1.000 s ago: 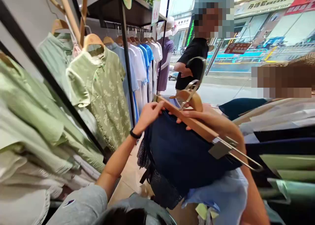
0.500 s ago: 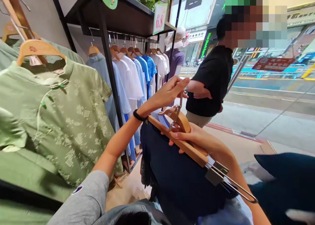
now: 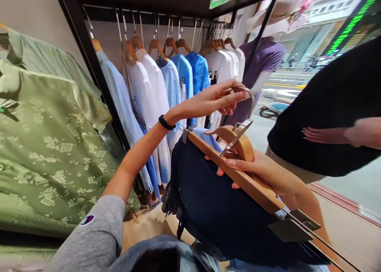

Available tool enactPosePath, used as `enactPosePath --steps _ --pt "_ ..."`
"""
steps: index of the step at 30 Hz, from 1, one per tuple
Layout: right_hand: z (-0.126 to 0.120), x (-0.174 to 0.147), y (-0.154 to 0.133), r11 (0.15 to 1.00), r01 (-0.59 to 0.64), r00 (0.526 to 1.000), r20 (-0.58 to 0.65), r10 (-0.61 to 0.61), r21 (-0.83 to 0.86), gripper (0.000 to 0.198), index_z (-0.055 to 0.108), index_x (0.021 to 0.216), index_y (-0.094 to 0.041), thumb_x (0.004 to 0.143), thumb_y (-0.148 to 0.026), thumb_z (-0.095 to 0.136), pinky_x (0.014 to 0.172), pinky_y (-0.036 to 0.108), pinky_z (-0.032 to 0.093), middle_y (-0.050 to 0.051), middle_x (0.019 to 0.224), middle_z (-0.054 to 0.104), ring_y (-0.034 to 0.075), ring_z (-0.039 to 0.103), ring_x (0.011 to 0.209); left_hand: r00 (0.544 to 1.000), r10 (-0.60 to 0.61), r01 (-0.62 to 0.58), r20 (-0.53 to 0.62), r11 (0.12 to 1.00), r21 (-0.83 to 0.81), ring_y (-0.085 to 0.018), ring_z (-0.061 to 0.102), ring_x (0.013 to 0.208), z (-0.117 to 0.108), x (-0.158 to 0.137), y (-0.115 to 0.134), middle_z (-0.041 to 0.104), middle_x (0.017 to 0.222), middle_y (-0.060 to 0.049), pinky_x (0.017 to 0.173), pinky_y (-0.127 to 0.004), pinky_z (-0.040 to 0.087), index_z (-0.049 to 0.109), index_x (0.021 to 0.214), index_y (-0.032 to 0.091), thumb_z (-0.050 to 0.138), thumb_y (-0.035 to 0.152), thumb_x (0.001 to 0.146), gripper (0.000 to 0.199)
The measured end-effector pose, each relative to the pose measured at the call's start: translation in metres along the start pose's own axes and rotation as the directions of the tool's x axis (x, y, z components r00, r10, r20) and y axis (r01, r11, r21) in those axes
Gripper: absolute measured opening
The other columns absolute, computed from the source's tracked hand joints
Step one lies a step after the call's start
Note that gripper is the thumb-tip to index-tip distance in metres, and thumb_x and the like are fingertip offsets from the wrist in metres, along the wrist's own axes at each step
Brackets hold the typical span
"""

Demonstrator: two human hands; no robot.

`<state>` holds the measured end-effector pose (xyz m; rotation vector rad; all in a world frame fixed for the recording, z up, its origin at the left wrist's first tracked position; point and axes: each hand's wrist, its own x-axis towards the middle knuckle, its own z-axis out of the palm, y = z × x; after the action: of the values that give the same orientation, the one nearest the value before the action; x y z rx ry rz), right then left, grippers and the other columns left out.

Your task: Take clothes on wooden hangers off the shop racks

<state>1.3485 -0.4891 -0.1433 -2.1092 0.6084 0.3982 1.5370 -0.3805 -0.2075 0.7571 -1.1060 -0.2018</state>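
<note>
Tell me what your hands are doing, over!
Left hand pinching hanger hook. Right hand gripping wooden hanger with navy garment. Person in black top close ahead.

My left hand (image 3: 214,99) has a black band just behind the fingers, at the wrist; further back, a grey sleeve with a small logo. My right hand (image 3: 262,172) is bare.

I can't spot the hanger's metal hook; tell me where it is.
In the head view, the metal hook sits right of centre, pinched by the left hand, above the wooden hanger that the right hand grips.
</note>
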Motion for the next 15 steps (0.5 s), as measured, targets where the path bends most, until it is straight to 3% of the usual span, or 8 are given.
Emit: enactPosePath --steps 2,4,6,8,11,13,15 --pt "-0.025 0.012 0.0 1.0 -0.007 1.0 0.03 0.008 -0.023 0.067 0.047 0.12 -0.021 0.068 -0.037 0.086 0.051 0.027 0.062 0.013 0.125 0.062 0.026 0.071 0.088 0.972 -0.051 0.059 -0.228 0.998 0.029 -0.02 0.068 0.095 -0.006 0.014 -0.011 0.062 0.091 -0.004 0.081 -0.029 0.053 0.063 0.105 0.018 0.064 0.04 0.095 0.025" --pt "-0.052 0.022 -0.001 0.999 -0.02 0.998 0.053 0.023 -0.05 0.061 0.047 0.113 -0.02 0.068 -0.037 0.085 0.053 0.027 0.063 0.014 0.127 0.06 0.026 0.07 0.089 0.878 -0.085 0.124 -0.47 0.991 0.052 -0.023 0.067 0.102 -0.013 0.023 -0.022 0.062 0.094 -0.006 0.083 -0.03 0.052 0.064 0.105 0.018 0.061 0.04 0.095 0.025" --pt "-0.078 0.029 -0.003 0.998 -0.035 0.996 0.076 0.039 -0.058 0.061 0.047 0.11 -0.019 0.067 -0.038 0.086 0.052 0.027 0.063 0.015 0.128 0.059 0.025 0.07 0.088 0.791 -0.084 0.2 -0.606 0.971 0.127 -0.026 0.064 0.108 -0.024 0.027 -0.035 0.062 0.095 -0.007 0.087 -0.032 0.051 0.064 0.102 0.017 0.06 0.038 0.095 0.022" --pt "-0.103 0.035 -0.006 0.998 -0.047 0.994 0.095 0.052 -0.048 0.063 0.048 0.111 -0.019 0.066 -0.038 0.087 0.052 0.026 0.062 0.015 0.129 0.059 0.023 0.07 0.085 0.766 -0.037 0.286 -0.642 0.913 0.29 -0.028 0.061 0.111 -0.04 0.026 -0.048 0.063 0.094 -0.008 0.094 -0.036 0.049 0.064 0.096 0.016 0.062 0.032 0.093 0.016" --pt "-0.137 0.042 -0.009 0.998 -0.057 0.991 0.123 0.059 -0.014 0.066 0.049 0.113 -0.02 0.063 -0.036 0.088 0.049 0.023 0.061 0.014 0.132 0.058 0.02 0.069 0.083 0.777 0.067 0.406 -0.625 0.706 0.58 -0.03 0.058 0.112 -0.072 0.021 -0.061 0.064 0.098 -0.01 0.103 -0.041 0.042 0.062 0.089 0.017 0.065 0.024 0.088 0.007" --pt "-0.157 0.048 -0.008 0.997 -0.075 0.99 0.122 0.078 -0.024 0.068 0.051 0.114 -0.021 0.061 -0.038 0.089 0.049 0.024 0.061 0.013 0.133 0.058 0.021 0.069 0.084 0.769 0.111 0.478 -0.629 0.553 0.682 -0.03 0.058 0.111 -0.092 0.02 -0.065 0.064 0.101 -0.011 0.105 -0.043 0.04 0.061 0.087 0.019 0.064 0.02 0.086 0.003" --pt "-0.174 0.055 -0.006 0.993 -0.108 0.99 0.09 0.112 -0.053 0.071 0.052 0.117 -0.022 0.059 -0.042 0.089 0.052 0.026 0.062 0.012 0.131 0.059 0.024 0.069 0.087 0.752 0.129 0.529 -0.646 0.465 0.71 -0.031 0.057 0.108 -0.104 0.024 -0.066 0.064 0.102 -0.011 0.103 -0.044 0.04 0.061 0.087 0.021 0.062 0.019 0.086 0.002"
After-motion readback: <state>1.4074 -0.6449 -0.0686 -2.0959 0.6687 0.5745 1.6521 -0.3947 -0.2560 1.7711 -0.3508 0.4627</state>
